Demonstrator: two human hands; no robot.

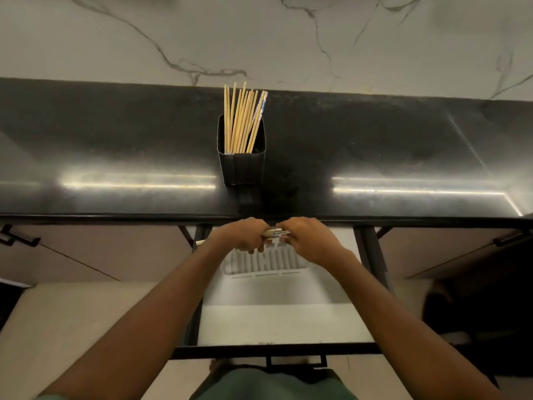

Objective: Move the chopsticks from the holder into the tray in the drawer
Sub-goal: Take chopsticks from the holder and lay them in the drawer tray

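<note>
Here both hands grip chopsticks over the drawer's tray.

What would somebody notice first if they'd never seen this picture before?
Probably the black holder standing mid-counter with a fan of pale chopsticks sticking up from it. Next, the left hand and right hand meeting just below the counter's front edge, gripping a small bundle of chopsticks over the white tray in the open drawer.
</note>
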